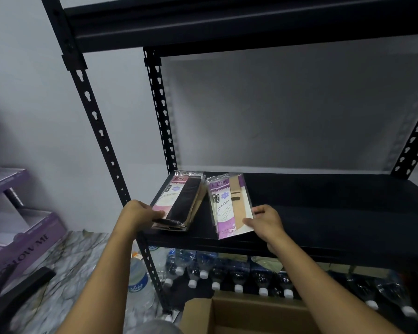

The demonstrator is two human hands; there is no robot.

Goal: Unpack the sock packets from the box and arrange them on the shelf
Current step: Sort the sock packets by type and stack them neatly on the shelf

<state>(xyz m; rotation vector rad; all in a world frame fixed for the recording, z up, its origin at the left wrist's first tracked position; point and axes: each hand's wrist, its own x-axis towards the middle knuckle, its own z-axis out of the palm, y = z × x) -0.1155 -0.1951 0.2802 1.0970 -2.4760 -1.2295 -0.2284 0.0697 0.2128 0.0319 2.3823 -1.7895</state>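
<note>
Two stacks of sock packets lie on the black shelf (323, 208) at its left end. The left stack (181, 201) has a pink label and dark socks on top; my left hand (140, 213) grips its near left edge. The right stack (229, 203) carries a purple label and beige socks; my right hand (266, 220) pinches its near right corner. An open cardboard box (241, 314) sits on the floor below, between my forearms, and its contents are hidden.
Black slotted uprights (99, 131) frame the rack, with another shelf board (227, 22) overhead. Several water bottles (227, 273) lie on the lower level. Purple cartons (22, 237) stand at the left on a marbled floor (77, 261). A larger bottle (138, 278) stands by the rack's leg.
</note>
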